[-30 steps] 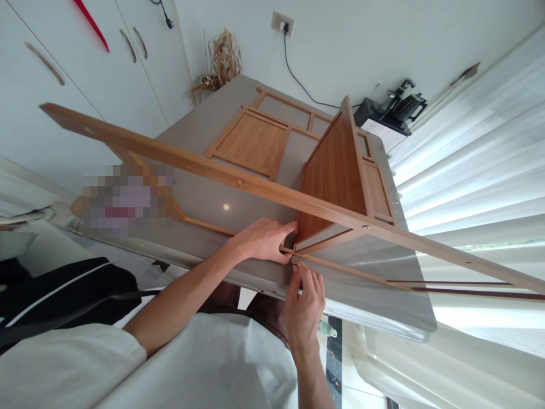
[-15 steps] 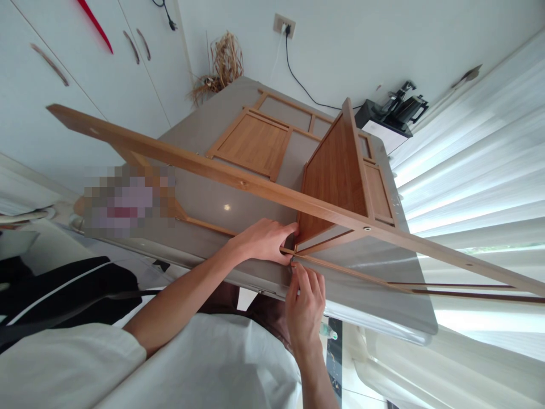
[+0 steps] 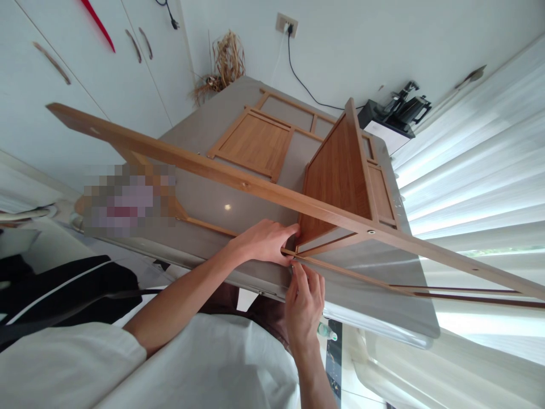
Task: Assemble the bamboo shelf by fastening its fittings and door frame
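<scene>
A wooden frame stands on the grey table (image 3: 204,196). Its long upper rail (image 3: 276,192) crosses over my arms' reach, and an upright wooden panel (image 3: 334,176) runs back from it. My left hand (image 3: 266,241) is wrapped round the thin lower rail (image 3: 353,271) beside the panel's near bottom corner, thumb against the panel. Just below that joint, my right hand (image 3: 305,295) is closed in a pinch, its fingertips at the outer side of the lower rail. Whatever lies between those fingertips is too small and covered to name.
Another wooden frame with a flat panel (image 3: 255,142) lies farther back on the table. Behind it are a black appliance (image 3: 411,108) on a small cabinet and a dried plant (image 3: 227,59). White curtains (image 3: 477,170) hang at the right. A bottle (image 3: 327,331) is below the table's edge.
Both hands stay at the joint, my right fingertips shifting very slightly. The view has moved a little; the frame appears unmoved.
</scene>
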The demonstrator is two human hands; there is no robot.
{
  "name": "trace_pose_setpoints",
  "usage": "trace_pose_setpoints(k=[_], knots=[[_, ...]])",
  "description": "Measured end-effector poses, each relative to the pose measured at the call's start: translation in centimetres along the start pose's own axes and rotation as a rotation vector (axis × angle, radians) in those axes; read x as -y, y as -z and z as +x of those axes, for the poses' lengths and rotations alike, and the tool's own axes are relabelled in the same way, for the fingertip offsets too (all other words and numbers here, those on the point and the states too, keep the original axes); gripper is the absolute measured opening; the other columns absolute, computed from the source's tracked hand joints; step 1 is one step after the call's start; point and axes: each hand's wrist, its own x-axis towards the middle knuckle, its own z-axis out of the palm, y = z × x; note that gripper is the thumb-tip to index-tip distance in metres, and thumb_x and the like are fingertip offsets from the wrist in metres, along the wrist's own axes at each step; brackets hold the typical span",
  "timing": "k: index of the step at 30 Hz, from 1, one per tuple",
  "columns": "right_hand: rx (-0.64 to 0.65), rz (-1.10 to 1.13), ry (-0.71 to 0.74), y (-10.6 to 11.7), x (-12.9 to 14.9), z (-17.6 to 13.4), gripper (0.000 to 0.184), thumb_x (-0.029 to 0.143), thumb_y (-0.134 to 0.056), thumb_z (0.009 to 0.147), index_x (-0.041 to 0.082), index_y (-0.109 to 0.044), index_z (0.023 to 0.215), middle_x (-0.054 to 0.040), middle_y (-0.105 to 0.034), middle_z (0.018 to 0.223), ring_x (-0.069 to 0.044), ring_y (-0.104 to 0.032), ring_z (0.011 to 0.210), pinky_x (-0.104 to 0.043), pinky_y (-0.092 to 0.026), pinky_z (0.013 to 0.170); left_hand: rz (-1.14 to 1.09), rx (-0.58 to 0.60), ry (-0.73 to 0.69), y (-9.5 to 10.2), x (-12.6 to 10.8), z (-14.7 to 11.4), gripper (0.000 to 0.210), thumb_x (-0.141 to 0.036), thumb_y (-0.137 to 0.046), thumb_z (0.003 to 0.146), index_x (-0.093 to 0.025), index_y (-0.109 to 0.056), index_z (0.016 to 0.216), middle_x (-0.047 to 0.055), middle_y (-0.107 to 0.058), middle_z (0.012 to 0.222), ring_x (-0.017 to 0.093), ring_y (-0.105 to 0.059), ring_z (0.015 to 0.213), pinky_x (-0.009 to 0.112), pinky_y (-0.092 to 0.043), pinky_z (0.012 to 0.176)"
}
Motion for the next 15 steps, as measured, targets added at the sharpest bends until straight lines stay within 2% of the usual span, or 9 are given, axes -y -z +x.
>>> trace_pose_setpoints(k=[15], knots=[[-0.121, 0.01, 0.02, -1.3, -0.2, -0.8, 0.042, 0.012, -0.054, 0.098, 0.029, -0.061, 0.136, -0.008, -0.067, 0.104, -0.019, -0.062, 0.099, -0.035, -0.051, 0.087, -0.018, -0.016, -0.028, -0.2, 0.2, 0.0, 0.041, -0.046, -0.072, 0.077, -0.025, -0.053, 0.107, -0.001, -0.074, 0.082, 0.024, -0.07, 0.073, 0.031, -0.042, 0.06]])
